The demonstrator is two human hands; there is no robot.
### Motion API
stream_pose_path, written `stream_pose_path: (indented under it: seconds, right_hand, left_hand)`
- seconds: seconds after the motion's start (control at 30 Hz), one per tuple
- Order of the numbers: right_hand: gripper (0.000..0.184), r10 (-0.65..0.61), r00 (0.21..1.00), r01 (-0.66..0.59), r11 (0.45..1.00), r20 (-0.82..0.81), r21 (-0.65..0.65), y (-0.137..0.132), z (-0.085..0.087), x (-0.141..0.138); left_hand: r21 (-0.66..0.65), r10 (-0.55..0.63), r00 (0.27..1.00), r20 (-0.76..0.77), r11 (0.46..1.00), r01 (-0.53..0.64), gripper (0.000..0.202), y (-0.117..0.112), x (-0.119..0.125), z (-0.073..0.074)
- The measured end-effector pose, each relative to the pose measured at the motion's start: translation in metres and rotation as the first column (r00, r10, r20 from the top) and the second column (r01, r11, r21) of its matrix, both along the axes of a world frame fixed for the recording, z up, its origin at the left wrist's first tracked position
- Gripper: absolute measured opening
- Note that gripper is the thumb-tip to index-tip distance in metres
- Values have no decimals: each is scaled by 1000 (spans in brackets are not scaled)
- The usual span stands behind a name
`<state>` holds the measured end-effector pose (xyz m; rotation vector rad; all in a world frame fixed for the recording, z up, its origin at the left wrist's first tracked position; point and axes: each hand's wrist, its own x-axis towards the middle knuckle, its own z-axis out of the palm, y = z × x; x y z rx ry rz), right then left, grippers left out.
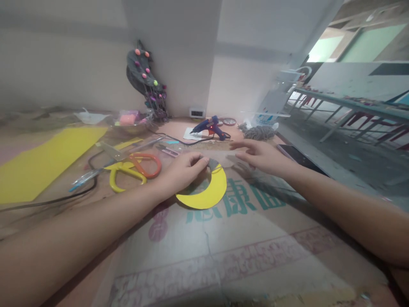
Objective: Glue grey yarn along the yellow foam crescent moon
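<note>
My left hand (190, 169) pinches a yellow paper crescent (207, 197) near its upper tip. Grey yarn (213, 163) is wound around that tip. To the right, my right hand (252, 154) hovers over the board with its fingers apart. Whether a strand of yarn runs to it, I cannot tell. Under both hands lies a cardboard sheet (262, 245) with green characters and a red border. Scissors (150, 165) with one orange and one yellow handle rest left of my left hand, and small thread snips (167, 150) lie just beyond it.
A blue glue gun (206, 126) stands at the back, its cord running left. Behind my right hand is a grey yarn bundle (259, 132); a phone (302, 158) lies at the right edge. Yellow sheet (47, 164) covers the left side. A decorated grey crescent (138, 72) leans on the wall.
</note>
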<state>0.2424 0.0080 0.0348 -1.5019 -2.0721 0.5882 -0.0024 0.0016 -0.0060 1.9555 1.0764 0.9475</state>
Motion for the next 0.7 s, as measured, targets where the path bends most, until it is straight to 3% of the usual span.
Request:
stream_pose_path:
  seconds: [0.1, 0.2, 0.33, 0.57, 0.7]
  right_hand:
    - [47, 58, 941, -119, 979, -333, -165, -14, 1, -11]
    - [48, 86, 880, -255, 916, -468, -311, -27, 0, -21]
    - [49, 141, 886, -341, 842, -441, -417, -32, -4, -27]
    - [25, 79, 954, -173, 933, -289, -315, -19, -6, -19]
    - [21, 80, 962, -172, 921, -263, -349, -14, -13, -15]
  left_hand:
    - [24, -3, 1000, -13, 1000, 3, 35, 1, 0, -1]
    - [8, -19, 999, -27, 1000, 19, 35, 2, -1, -2]
    - [-8, -27, 999, -24, 1000, 27, 36, 2, -2, -3]
    - [-18, -15, 1000, -7, 1000, 15, 36, 4, -2, -4]
    - [-35, -18, 1000, -14, 999, 17, 36, 4, -2, -3]
